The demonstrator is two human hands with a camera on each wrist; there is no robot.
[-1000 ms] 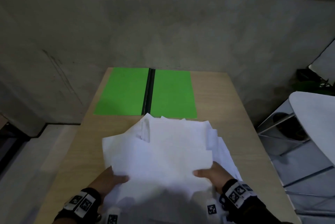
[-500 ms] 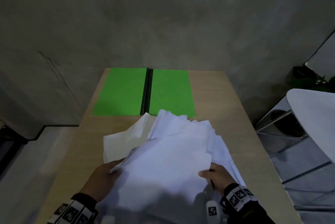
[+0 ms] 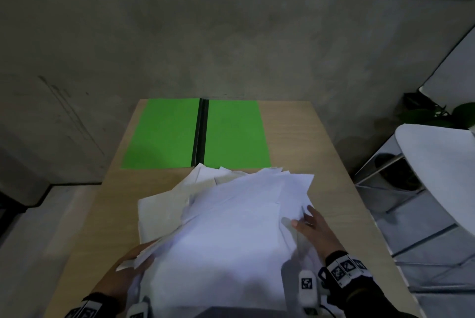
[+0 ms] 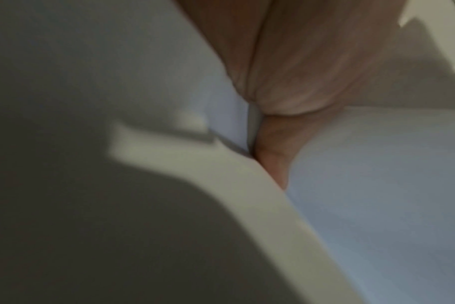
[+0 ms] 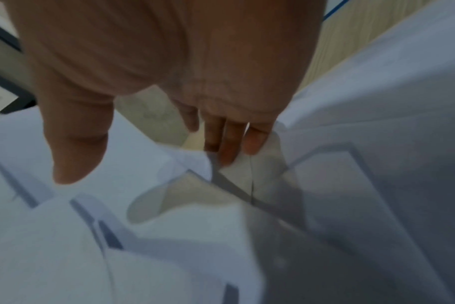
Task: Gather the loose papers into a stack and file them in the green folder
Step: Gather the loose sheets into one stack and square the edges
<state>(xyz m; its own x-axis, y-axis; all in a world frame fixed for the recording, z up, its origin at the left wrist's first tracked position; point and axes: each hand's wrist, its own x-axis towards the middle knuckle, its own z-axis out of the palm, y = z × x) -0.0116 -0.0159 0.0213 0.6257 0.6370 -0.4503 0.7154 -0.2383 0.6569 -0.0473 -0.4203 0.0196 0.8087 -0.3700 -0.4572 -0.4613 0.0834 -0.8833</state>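
The head view shows the left hand [image 3: 123,276] gripping the near left edge of the loose white papers [image 3: 231,235], which lie fanned on the wooden desk [image 3: 308,137] just before the open green folder [image 3: 195,135]. Only the right wrist view shows the right hand [image 5: 169,72] with straight fingers [image 5: 229,139] touching sheet edges. A grey concrete wall [image 3: 231,47] stands behind.

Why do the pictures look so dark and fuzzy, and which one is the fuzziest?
The head view is dim but mostly clear: the green folder shows sharp edges, while the papers near the left hand smear. The left wrist view is the fuzziest, mostly dark shadow and blurred paper. The right wrist view is soft, yet the right hand casts a visible shadow on the sheets.
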